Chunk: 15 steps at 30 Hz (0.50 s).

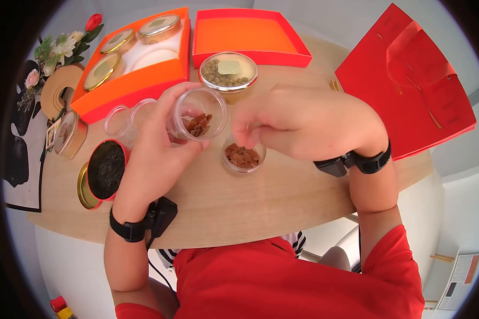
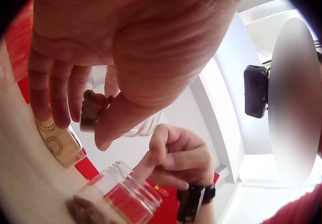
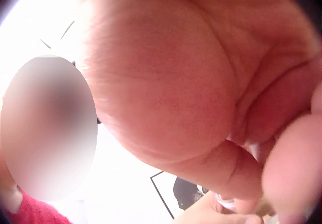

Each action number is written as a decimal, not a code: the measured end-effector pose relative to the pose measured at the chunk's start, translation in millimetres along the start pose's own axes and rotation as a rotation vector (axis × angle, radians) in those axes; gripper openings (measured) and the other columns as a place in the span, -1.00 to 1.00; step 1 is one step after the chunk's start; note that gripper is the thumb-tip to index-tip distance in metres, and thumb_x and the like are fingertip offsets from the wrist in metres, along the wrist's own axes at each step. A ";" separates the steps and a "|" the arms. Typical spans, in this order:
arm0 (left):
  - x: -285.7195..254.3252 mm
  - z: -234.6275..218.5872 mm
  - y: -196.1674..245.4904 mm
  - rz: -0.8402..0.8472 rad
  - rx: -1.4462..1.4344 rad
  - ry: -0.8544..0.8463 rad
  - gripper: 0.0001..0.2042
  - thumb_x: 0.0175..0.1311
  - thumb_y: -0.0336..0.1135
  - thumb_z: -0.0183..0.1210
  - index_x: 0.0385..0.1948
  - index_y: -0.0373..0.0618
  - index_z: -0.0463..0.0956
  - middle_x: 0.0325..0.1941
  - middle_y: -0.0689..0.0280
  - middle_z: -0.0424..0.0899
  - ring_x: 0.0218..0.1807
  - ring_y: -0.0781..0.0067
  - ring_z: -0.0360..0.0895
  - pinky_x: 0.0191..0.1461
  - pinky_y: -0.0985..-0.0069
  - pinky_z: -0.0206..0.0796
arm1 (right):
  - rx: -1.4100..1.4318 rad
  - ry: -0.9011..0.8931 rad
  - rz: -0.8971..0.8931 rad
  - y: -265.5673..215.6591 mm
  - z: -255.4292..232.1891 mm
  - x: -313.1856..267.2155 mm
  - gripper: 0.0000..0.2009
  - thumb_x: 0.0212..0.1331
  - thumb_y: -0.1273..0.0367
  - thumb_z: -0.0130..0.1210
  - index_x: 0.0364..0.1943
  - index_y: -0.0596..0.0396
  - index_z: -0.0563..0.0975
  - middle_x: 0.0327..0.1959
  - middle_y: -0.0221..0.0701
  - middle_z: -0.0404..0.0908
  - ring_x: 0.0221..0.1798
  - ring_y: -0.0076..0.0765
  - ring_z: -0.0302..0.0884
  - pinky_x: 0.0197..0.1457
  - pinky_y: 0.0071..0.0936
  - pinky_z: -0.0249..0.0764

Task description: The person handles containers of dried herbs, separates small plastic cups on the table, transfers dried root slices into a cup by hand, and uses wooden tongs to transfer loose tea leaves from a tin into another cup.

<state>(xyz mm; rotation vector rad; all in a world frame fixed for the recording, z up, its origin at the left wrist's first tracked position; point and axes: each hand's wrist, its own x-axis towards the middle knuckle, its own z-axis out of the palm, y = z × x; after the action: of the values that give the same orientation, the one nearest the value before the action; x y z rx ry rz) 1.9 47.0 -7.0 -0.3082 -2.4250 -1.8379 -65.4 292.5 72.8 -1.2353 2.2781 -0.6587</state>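
Note:
My left hand [image 1: 157, 143] grips a clear plastic jar [image 1: 222, 101], tilted so that its mouth faces the head camera. Flat brown pieces [image 1: 198, 126] lie inside it. Below and to the right, a second clear jar [image 1: 228, 168] stands upright on the table, with more brown pieces [image 1: 242, 158] at its bottom. Over that jar, my right hand [image 1: 314, 122] bends down with curled fingers. Its fingertips reach to the jar's mouth, as the left wrist view shows at the threaded rim [image 2: 156, 196]. I cannot tell whether they pinch a piece.
Behind the jars sits a lidded jar of green-brown balls [image 1: 226, 74]. An orange-red box [image 1: 133, 93] holds gold-lidded jars; its lid [image 1: 250, 34] lies beside it. At left are two clear jars [image 1: 117, 121] and a tin of dark leaves [image 1: 107, 169]. A red bag [image 1: 410, 90] stands right.

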 end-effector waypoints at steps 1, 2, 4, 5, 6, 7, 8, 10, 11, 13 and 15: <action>-0.2 0.8 -2.6 0.043 0.000 0.020 -0.25 0.19 -0.70 0.32 0.49 0.01 0.39 0.13 0.24 0.61 0.15 0.48 0.61 0.13 0.51 0.55 | 0.001 0.001 0.002 -2.2 2.3 1.0 -0.84 0.40 0.50 0.02 -0.10 0.14 0.63 -0.29 -0.24 0.71 -0.19 -0.07 0.65 -0.07 -0.23 0.53; -0.1 0.8 -3.7 0.042 -0.001 0.017 -0.25 0.19 -0.70 0.32 0.49 0.01 0.39 0.13 0.24 0.61 0.15 0.48 0.61 0.13 0.51 0.55 | -0.030 -0.018 0.012 -5.5 4.9 2.1 -0.84 0.41 0.50 0.02 -0.08 0.16 0.62 -0.28 -0.21 0.72 -0.19 -0.05 0.66 -0.06 -0.22 0.54; -0.1 0.3 -4.6 0.039 -0.029 0.014 -0.25 0.19 -0.70 0.32 0.49 0.03 0.40 0.13 0.24 0.61 0.16 0.49 0.61 0.13 0.52 0.56 | -0.061 -0.035 0.023 -6.5 6.4 2.5 -0.83 0.42 0.50 0.01 -0.07 0.18 0.62 -0.26 -0.19 0.72 -0.18 -0.03 0.67 -0.06 -0.20 0.55; -0.2 0.1 -4.2 0.039 -0.027 0.012 -0.25 0.19 -0.70 0.32 0.49 0.03 0.40 0.13 0.24 0.61 0.16 0.49 0.61 0.13 0.52 0.56 | -0.047 -0.035 0.022 -5.1 6.1 2.5 -0.82 0.41 0.51 0.02 -0.07 0.19 0.64 -0.27 -0.19 0.74 -0.20 -0.04 0.69 -0.08 -0.22 0.56; -0.1 -0.3 -3.1 0.040 -0.023 0.002 -0.25 0.18 -0.71 0.32 0.48 0.02 0.40 0.14 0.25 0.61 0.18 0.48 0.61 0.15 0.50 0.56 | -0.034 -0.034 0.018 -4.4 5.2 2.2 -0.81 0.41 0.52 0.02 -0.07 0.19 0.66 -0.27 -0.20 0.75 -0.21 -0.05 0.70 -0.11 -0.25 0.57; 0.1 -0.9 -1.9 0.044 -0.018 -0.006 -0.25 0.17 -0.72 0.32 0.48 0.01 0.40 0.15 0.26 0.62 0.20 0.47 0.62 0.17 0.49 0.55 | -0.037 -0.030 0.015 -6.6 2.0 -0.2 -0.81 0.41 0.52 0.02 -0.07 0.19 0.66 -0.27 -0.20 0.75 -0.21 -0.05 0.70 -0.11 -0.25 0.57; 0.1 -1.1 -1.5 0.048 -0.015 -0.004 -0.25 0.17 -0.72 0.32 0.48 0.01 0.40 0.15 0.26 0.62 0.20 0.47 0.62 0.17 0.49 0.55 | -0.051 0.011 -0.013 -10.7 -3.1 -4.5 -0.80 0.36 0.47 0.05 -0.11 0.13 0.72 -0.30 -0.20 0.77 -0.22 -0.07 0.72 -0.14 -0.23 0.57; -0.3 -0.4 -1.3 0.094 -0.020 -0.036 -0.25 0.17 -0.74 0.32 0.47 -0.02 0.41 0.23 0.26 0.61 0.29 0.41 0.61 0.31 0.42 0.52 | -0.064 0.054 -0.047 -16.0 -8.0 -11.7 -0.78 0.31 0.43 0.09 -0.16 0.07 0.77 -0.32 -0.21 0.79 -0.23 -0.09 0.74 -0.16 -0.21 0.57; -1.0 -0.1 0.9 0.095 -0.015 -0.036 -0.25 0.17 -0.74 0.32 0.47 -0.02 0.41 0.23 0.26 0.61 0.29 0.41 0.61 0.31 0.42 0.52 | -0.083 0.140 -0.110 -18.1 -7.3 -15.7 -0.77 0.28 0.53 0.09 -0.13 0.12 0.77 -0.32 -0.22 0.80 -0.28 -0.11 0.73 -0.20 -0.28 0.58; -2.3 0.3 5.7 0.128 -0.005 -0.064 -0.24 0.17 -0.75 0.35 0.47 -0.05 0.40 0.32 0.27 0.59 0.38 0.36 0.58 0.44 0.35 0.44 | -0.100 0.234 -0.176 -24.1 -7.1 -20.5 -0.73 0.25 0.63 0.09 -0.11 0.17 0.78 -0.32 -0.23 0.80 -0.32 -0.13 0.73 -0.24 -0.35 0.58; -3.4 1.1 7.0 0.138 -0.014 -0.063 -0.23 0.16 -0.75 0.36 0.48 -0.05 0.39 0.34 0.26 0.58 0.40 0.34 0.57 0.47 0.34 0.43 | -0.062 0.284 -0.223 -30.5 -7.4 -24.5 -0.67 0.13 0.69 0.11 -0.11 0.14 0.79 -0.26 -0.23 0.82 -0.24 -0.09 0.74 -0.20 -0.30 0.60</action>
<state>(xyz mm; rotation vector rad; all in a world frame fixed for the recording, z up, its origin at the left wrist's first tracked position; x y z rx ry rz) 6.8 49.5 -1.3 -0.5282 -2.3652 -1.8145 -38.5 300.2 101.2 -1.5262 2.4219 -0.8997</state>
